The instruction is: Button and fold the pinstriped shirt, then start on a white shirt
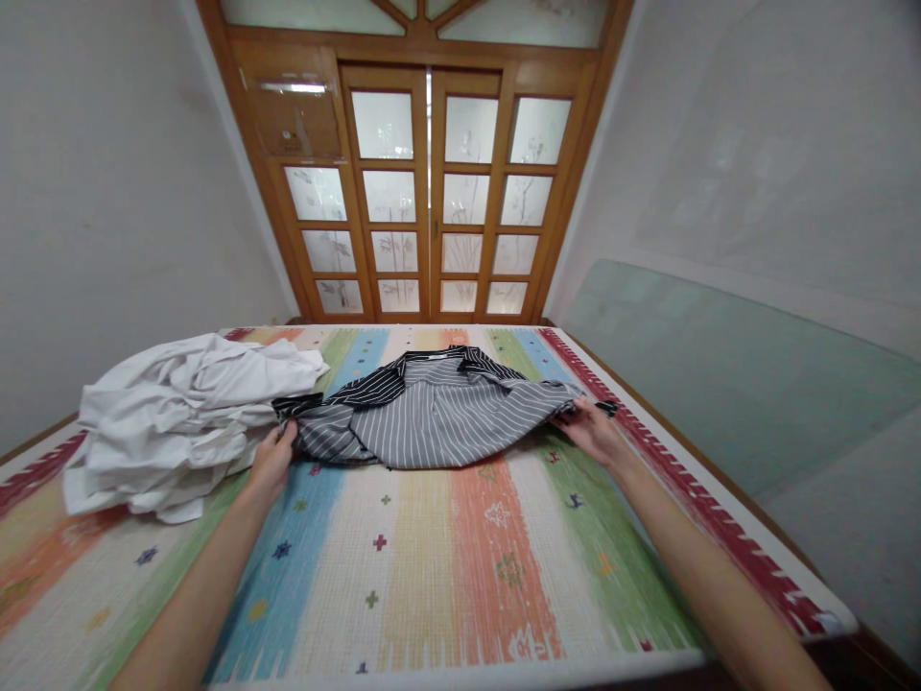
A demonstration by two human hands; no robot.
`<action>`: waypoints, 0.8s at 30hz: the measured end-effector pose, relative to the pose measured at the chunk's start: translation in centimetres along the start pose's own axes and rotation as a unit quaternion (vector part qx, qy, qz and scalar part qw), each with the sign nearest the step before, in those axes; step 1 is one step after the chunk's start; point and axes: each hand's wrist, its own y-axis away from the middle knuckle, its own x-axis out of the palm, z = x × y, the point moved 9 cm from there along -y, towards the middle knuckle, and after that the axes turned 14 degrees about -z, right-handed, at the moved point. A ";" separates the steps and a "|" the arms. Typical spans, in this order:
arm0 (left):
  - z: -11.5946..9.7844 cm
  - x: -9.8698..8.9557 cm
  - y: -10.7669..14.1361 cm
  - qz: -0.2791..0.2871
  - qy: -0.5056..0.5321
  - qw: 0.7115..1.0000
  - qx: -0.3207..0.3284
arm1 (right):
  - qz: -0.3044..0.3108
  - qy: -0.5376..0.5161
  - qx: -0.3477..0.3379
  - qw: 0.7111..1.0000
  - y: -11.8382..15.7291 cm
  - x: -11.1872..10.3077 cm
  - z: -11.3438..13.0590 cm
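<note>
A black-and-white striped shirt (438,422) lies spread across the colourful mat, its collar at the far side and its paler inside facing up. My left hand (277,451) is closed on the shirt's left edge, near a dark bunched part. On the other side, my right hand (588,430) pinches the shirt's right edge, beside a small dark end of cloth. Between the two hands the fabric is stretched out sideways. Left of my left hand sits a crumpled heap of white cloth (179,413), close to the striped shirt's left end.
Under the clothes is a striped, patterned mat (417,576) on a bed or table with a pale edge. A pale green panel (691,355) leans along the right wall. Wooden doors with glass panes (432,202) stand beyond the far edge.
</note>
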 end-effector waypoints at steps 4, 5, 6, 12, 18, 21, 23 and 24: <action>1.0 0.2 1.1 -0.050 0.179 0.962 -0.199 | 0.002 -0.051 -0.012 0.999 -1.3 0.1 -0.4; 1.1 0.3 1.4 -0.045 0.182 0.957 -0.221 | -0.001 -0.053 -0.015 0.998 -1.6 -0.1 -0.4; 1.1 0.3 1.8 -0.034 0.177 0.954 -0.238 | -0.002 -0.052 -0.018 0.998 -1.8 -0.3 -0.2; 2.1 0.2 3.9 0.127 0.038 0.960 -0.248 | 0.030 0.013 -0.062 0.998 -1.0 -1.7 1.0; 1.4 1.1 5.7 0.281 -0.138 0.948 -0.058 | 0.043 0.150 -0.047 0.987 0.8 -1.7 -1.3; 0.4 1.9 4.9 0.241 -0.168 0.953 0.071 | 0.030 0.199 -0.061 0.978 1.4 -1.0 -2.1; -0.4 2.6 4.6 0.212 -0.191 0.944 0.164 | 0.035 0.241 -0.079 0.967 1.5 -0.1 -2.4; -0.8 3.0 4.7 0.202 -0.206 0.934 0.212 | 0.039 0.260 -0.087 0.961 1.4 0.3 -2.5</action>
